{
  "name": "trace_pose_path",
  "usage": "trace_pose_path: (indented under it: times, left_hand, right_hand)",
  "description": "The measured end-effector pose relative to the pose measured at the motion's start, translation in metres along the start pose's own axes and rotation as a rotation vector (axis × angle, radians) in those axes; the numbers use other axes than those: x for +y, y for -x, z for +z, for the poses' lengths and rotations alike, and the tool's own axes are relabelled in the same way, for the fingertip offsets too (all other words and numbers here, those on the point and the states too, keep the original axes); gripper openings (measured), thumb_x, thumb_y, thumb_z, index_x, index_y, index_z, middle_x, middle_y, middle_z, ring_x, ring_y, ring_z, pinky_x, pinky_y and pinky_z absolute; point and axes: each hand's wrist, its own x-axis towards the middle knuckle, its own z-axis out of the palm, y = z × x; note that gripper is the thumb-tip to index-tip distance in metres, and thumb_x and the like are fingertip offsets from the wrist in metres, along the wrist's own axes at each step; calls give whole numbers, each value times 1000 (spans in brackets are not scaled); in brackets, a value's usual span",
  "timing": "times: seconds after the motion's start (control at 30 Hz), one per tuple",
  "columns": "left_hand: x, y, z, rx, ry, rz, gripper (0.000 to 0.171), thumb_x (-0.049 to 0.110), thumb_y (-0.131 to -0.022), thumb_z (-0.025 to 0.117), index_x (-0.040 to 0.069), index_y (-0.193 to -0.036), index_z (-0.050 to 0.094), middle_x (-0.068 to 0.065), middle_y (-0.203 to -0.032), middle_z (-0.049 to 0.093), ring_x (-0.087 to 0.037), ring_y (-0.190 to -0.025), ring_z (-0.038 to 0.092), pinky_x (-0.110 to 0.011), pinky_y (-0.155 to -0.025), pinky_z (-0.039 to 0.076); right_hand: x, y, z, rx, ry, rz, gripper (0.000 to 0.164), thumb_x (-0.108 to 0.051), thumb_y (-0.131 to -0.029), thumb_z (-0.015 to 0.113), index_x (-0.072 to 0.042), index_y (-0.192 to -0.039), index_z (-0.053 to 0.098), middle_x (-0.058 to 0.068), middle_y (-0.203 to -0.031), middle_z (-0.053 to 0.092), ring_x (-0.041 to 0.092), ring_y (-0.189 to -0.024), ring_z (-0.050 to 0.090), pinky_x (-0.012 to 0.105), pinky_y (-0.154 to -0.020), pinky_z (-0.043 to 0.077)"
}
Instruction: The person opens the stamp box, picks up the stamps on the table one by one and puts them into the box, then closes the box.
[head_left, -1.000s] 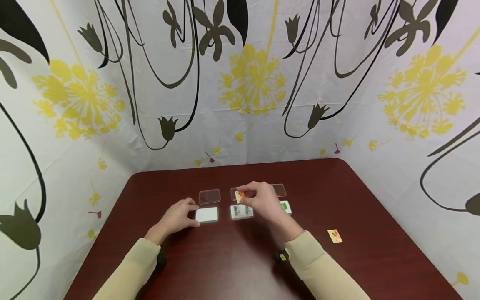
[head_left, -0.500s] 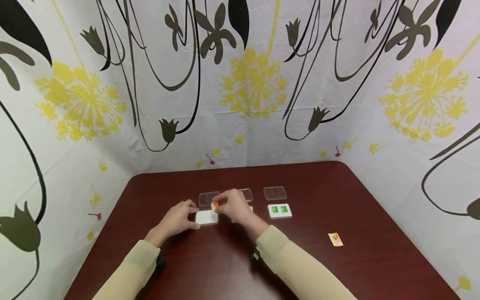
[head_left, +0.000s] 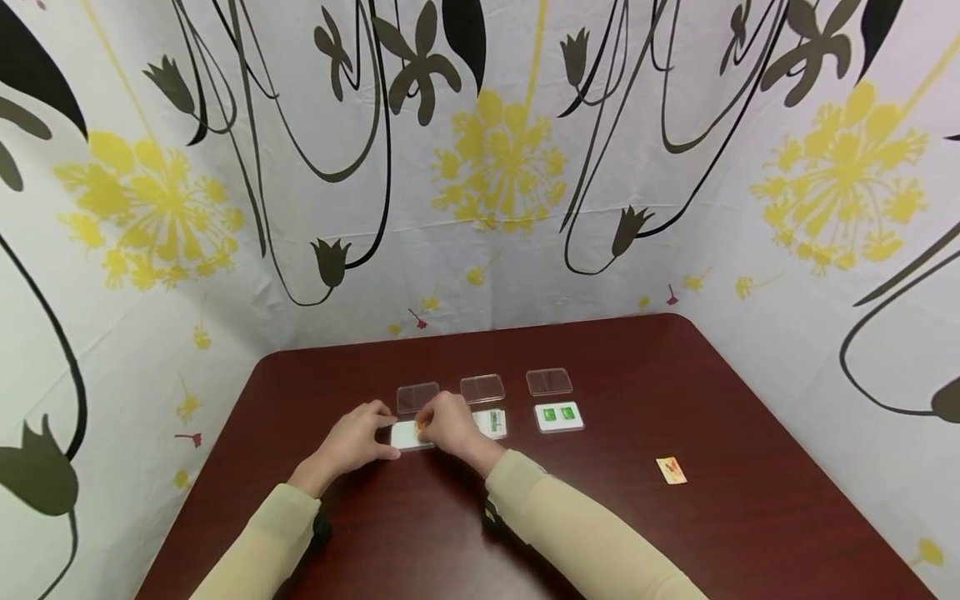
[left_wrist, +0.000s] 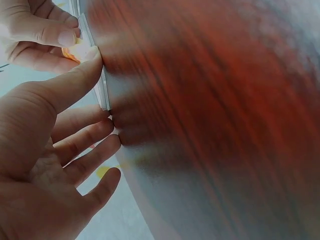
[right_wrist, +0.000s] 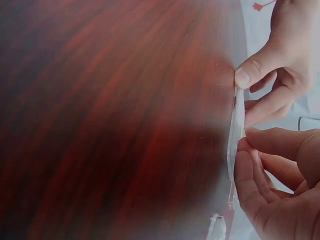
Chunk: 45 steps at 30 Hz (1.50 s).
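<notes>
A shallow clear case with a white insert point(head_left: 402, 435) lies on the table. My left hand point(head_left: 352, 439) holds it at the left end, the thumb at the near edge and fingers at the far edge. My right hand point(head_left: 453, 427) pinches a small orange-and-yellow card or sticker point(head_left: 420, 430) over the right part of that case. In the left wrist view the orange piece point(left_wrist: 74, 51) shows between fingertips, close to the case. My right hand point(right_wrist: 280, 175) hides much of the case's right end and part of the middle case point(head_left: 492, 423), which bears green-and-white pieces.
A third white case point(head_left: 558, 417) with two green pieces sits to the right. Behind the row lie clear lids, a left lid point(head_left: 417, 397), a middle lid point(head_left: 482, 388) and a right lid point(head_left: 549, 382). Another orange piece point(head_left: 671, 471) lies on the dark red table point(head_left: 750, 533).
My right hand has moved left with the orange piece, from above the middle case to the left case, and lowered onto it. My left hand has stayed at the left case.
</notes>
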Motion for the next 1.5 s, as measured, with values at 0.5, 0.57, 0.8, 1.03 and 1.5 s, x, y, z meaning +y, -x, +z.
trace_pose_path:
  times: [0.5,0.57,0.8,1.03,1.5]
  left_hand:
    - [-2,-2,0,-13,-8,-17,64,37,-78,88,5,-130,69,-5,-122,59,-25,-111,57,-46,-89,50]
    - [-1,-1,0,-14,-6,-18,63,37,-78,88,6,-130,69,-5,-122,59,-25,-111,57,-46,-89,50]
    - [1,0,2,-10,-7,-11,62,37,-78,88,6,-129,69,-4,-123,59,-24,-110,57,-45,-88,50]
    - [0,-1,0,-1,-30,-4,61,38,-78,88,8,-128,70,-5,-122,60,-25,-109,58,-46,-87,50]
    - [0,-1,-2,-14,-35,-6,63,38,-78,88,7,-129,69,-6,-122,60,-26,-110,58,-48,-89,50]
  right_hand:
    - [-2,2,-1,-37,58,101,23,-15,-70,90,-17,-92,83,-8,-80,72,7,-70,61,26,-61,49]
    - [-2,3,-1,-43,62,107,23,-15,-70,90,-18,-92,83,-9,-78,71,7,-70,61,27,-61,49]
    - [0,3,-2,-39,74,82,29,-16,-67,91,-19,-95,82,-6,-85,73,8,-74,63,28,-63,50]
    - [-1,2,-10,-41,52,63,32,-16,-69,91,-18,-99,81,-5,-85,73,6,-70,60,28,-62,48]
    - [-11,9,-43,-39,54,-4,31,-20,-76,87,-22,-107,80,-14,-71,63,5,-65,58,28,-57,46]
